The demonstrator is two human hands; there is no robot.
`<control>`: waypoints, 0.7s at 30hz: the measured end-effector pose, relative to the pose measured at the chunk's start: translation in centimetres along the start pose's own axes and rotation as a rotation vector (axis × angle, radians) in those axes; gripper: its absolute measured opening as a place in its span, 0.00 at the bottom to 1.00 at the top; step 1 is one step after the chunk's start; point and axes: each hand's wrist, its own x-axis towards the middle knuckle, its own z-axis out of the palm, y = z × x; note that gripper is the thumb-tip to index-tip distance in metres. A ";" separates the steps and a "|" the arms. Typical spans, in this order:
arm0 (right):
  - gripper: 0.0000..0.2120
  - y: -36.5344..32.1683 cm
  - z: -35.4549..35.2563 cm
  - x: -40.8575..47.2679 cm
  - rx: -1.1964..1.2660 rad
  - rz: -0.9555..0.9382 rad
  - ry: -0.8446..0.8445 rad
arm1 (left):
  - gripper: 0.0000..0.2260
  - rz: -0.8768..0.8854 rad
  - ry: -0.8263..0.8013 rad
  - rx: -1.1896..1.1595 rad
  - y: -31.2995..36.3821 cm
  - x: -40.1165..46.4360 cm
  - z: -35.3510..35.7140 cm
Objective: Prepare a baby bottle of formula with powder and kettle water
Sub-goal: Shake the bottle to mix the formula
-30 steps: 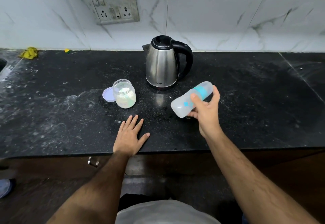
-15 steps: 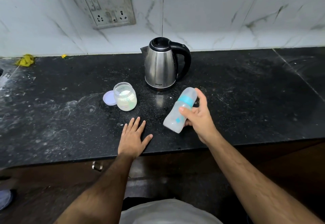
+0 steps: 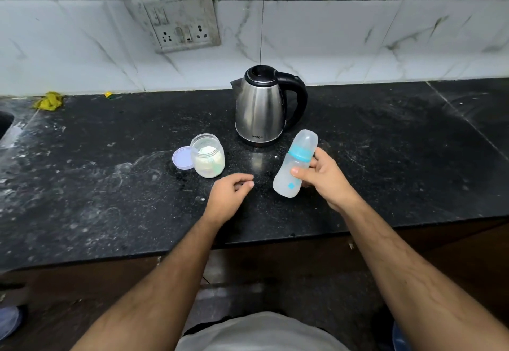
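From the head view, the right hand (image 3: 321, 178) grips the baby bottle (image 3: 296, 167) round its lower body, thumb in front and fingers curled behind, holding it clear of the black counter (image 3: 385, 158) and tilted a little, cap end leaning away toward the kettle (image 3: 261, 105); the bottle's blue collar (image 3: 299, 153) and clear cap (image 3: 305, 138) are in place, and its contents look cloudy, though how full it is cannot be told; the left hand (image 3: 230, 195) hovers just above the counter beside the bottle, fingers loosely curled and holding nothing; the powder jar (image 3: 208, 155) stands open to the left of the kettle with its lid (image 3: 182, 158) lying flat against its far side; judging by the closed bottle, the step in hand seems to be readying it for opening or for setting down; the next move likely calls for the free left hand to take the collar and twist while the right steadies the body, keeping the bottle upright.
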 end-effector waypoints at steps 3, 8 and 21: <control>0.24 -0.2 0.2 0.6 -0.025 0.001 -0.016 | 0.10 0.046 -0.118 -0.170 3.2 1.5 -0.3; 0.27 -0.2 0.6 1.2 -0.045 -0.033 -0.010 | 0.15 0.137 -0.227 -0.176 5.9 3.0 -0.2; 0.29 0.9 -0.9 6.8 -0.243 -0.015 0.049 | 0.17 0.036 -0.193 -0.135 6.3 6.7 2.3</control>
